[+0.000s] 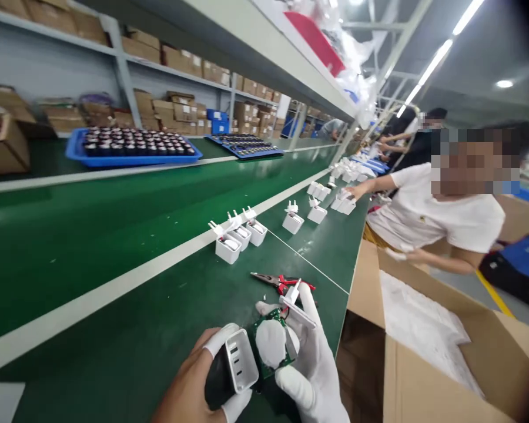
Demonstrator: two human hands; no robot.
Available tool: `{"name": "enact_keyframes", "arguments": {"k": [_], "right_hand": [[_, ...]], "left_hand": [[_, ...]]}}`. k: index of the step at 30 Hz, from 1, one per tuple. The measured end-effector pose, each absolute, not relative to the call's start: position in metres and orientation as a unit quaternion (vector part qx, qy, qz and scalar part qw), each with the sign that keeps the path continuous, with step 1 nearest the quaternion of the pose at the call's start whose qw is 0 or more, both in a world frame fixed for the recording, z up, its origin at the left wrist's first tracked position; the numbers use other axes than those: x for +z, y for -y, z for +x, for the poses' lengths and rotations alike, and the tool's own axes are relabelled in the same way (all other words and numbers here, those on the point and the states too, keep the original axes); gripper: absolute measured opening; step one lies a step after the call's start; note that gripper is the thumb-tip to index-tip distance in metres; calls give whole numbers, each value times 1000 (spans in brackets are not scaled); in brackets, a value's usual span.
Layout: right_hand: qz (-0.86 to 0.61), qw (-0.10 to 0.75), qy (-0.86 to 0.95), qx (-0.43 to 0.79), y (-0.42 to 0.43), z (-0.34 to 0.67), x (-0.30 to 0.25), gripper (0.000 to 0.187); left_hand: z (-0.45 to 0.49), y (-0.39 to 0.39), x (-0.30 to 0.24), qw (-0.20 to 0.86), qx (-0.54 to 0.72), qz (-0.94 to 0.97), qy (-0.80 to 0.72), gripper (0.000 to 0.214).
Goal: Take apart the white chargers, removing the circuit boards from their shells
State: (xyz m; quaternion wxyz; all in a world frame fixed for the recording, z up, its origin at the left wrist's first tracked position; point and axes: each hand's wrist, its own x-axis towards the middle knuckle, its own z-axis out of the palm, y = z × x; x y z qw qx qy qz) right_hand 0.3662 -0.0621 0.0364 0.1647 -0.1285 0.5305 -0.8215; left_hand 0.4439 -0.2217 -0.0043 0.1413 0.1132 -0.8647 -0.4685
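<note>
My left hand (200,373), with white coverings on the fingertips, grips a charger housing (245,364) with a white rim, a dark side and several slots inside. My right hand (315,364), in a white glove, is closed on a green circuit board (264,370) bearing a round white mass. A white plug cover (298,311) with prongs is held in the same hand, above the board. Board and housing are side by side, the board outside the housing's opening. Just beyond my right fingers, red-handled pliers (275,281) lie on the green bench.
White charger housings (228,249) with plug tops stand along the bench (189,305). Blue trays (132,158) of parts sit across the green belt. A co-worker's hand (356,192) touches housings further along. An open carton (427,329) stands right of the bench edge. A shelf beam hangs overhead.
</note>
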Motion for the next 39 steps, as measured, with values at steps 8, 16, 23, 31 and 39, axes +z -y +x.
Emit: {"name": "enact_keyframes", "arguments": {"k": [8, 16, 23, 31, 39], "right_hand": [[-194, 190, -618, -738, 69, 373, 23, 125], [-220, 207, -623, -721, 66, 369, 10, 120], [-234, 172, -657, -695, 64, 368, 1, 101], [-220, 197, -672, -679, 59, 370, 2, 115], [-215, 215, -678, -670, 53, 371, 1, 105]], "left_hand": [[442, 221, 7, 137, -495, 55, 856, 64], [441, 218, 14, 137, -497, 71, 854, 61], [431, 227, 19, 88, -539, 103, 831, 38], [444, 220, 8, 112, -519, 81, 843, 67], [444, 221, 9, 77, -515, 97, 848, 71]]}}
